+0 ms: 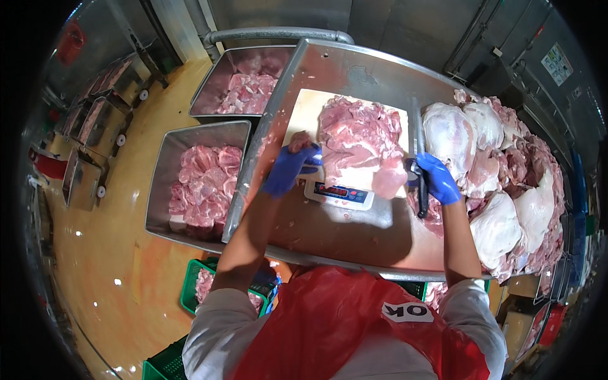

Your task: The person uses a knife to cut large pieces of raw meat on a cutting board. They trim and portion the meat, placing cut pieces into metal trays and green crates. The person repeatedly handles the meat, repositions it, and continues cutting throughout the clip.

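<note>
We have a big meat slab [361, 133] lying flat on the white board [304, 109], covering most of it; one pale lobe [389, 179] hangs over the board's near right corner. The board sits on the desk [389, 79], with a scale [341, 195] showing at its near edge.

Hands: the left hand [291, 170], blue-gloved, is at the board's left edge, pinching a small meat scrap [299, 140] by the look of it, its other fingers loosely apart; we can't tell how firm the grip is. The right hand [436, 180], also gloved, is right of the board, closed round the black handle of a knife [420, 195].

Handling: we'd judge the slab fairly heavy, soft, floppy and slippery, easily torn at thin edges. Best to grab the thick middle or support it from underneath with both hands; lifting by the lobe alone would probably let it slide. Scrap is light and limp, so a fingertip pinch should do.

Direction: the slab is nearly as wide as long; we'd call its long axis far left to near right of the board, lobe end pointing near right. The knife runs alongside the board's right edge, blade pointing away from the person, handle end toward them.
</note>
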Motion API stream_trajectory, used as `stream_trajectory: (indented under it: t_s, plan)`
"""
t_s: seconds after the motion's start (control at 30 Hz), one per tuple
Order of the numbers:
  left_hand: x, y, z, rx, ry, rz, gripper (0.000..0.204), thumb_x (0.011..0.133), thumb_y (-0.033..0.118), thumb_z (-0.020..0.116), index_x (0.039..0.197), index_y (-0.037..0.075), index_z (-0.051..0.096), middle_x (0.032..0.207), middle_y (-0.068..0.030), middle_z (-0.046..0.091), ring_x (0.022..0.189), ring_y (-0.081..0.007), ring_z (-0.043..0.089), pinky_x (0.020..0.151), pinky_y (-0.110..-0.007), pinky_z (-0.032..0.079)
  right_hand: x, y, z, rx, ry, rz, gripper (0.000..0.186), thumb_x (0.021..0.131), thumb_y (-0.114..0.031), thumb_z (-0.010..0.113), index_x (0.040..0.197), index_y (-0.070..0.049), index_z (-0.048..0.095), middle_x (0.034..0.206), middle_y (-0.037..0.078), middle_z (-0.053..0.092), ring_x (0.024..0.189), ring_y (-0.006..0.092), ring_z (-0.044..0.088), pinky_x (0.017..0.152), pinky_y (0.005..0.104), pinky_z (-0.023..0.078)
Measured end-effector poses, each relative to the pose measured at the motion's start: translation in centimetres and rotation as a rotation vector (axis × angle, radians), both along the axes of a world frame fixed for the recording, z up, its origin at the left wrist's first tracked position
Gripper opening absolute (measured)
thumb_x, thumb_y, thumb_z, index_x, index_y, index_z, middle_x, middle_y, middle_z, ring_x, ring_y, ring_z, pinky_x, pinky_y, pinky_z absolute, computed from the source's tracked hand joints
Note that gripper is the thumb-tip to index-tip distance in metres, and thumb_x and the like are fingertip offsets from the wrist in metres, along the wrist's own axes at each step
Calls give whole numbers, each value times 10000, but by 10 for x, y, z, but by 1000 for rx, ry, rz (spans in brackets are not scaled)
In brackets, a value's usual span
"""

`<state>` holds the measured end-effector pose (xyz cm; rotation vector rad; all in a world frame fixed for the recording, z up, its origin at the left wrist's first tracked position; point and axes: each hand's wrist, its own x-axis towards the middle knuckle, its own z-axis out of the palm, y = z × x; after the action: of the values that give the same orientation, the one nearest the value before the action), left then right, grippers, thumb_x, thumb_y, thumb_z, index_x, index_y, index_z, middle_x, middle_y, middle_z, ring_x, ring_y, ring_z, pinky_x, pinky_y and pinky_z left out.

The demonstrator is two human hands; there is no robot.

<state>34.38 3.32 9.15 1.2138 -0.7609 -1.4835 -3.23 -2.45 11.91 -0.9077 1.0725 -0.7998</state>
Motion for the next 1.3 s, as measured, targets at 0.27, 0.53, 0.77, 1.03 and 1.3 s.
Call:
stream_trajectory:
  t_s: [0.27, 0.53, 0.77, 1.03, 1.3]
  plan:
    - [5, 52, -24, -106, 35, -521, 101, 955, 144, 549, 873, 90, 523, 908, -71, 616, 762, -162, 618, 703, -304, 535, -76, 119, -38, -88, -14, -319, 264, 991, -306, 531, 1048, -58, 600, 995, 139, 683, 931, 282, 677, 716, 425, 574]
    - [-31, 4, 52, -603, -115, -261, 290, 1008, 295, 454, 1010, 51, 611, 801, -37, 588, 664, -113, 569, 524, -224, 467, -50, 223, -66, 51, 48, -428, 238, 966, -227, 579, 1060, -10, 607, 881, 44, 641, 831, 144, 622, 749, 281, 523]
    - [-65, -9, 117, -389, 274, -60, 491, 1015, 454, 426, 1239, 30, 529, 638, -5, 468, 439, -94, 356, 397, -247, 292, -64, 290, -113, 78, 67, -641, 256, 984, -261, 566, 1033, -21, 643, 865, 50, 647, 775, 135, 621, 676, 269, 508]
    - [58, 124, 43, -92, -153, 554, 341, 1029, 350, 417, 1116, 53, 560, 654, 8, 409, 476, -94, 398, 386, -219, 288, -53, 207, -98, -35, -6, -496, 249, 1013, -309, 501, 879, -99, 501, 667, 29, 533, 522, 124, 551, 420, 253, 469]
    - [145, 375, -14, 127, -404, 1097, 289, 907, 331, 596, 910, 46, 645, 673, -3, 522, 509, -101, 453, 370, -256, 402, -31, 85, -86, -324, 80, -320, 222, 1023, -271, 477, 902, -86, 487, 670, 64, 553, 496, 143, 539, 437, 268, 471]
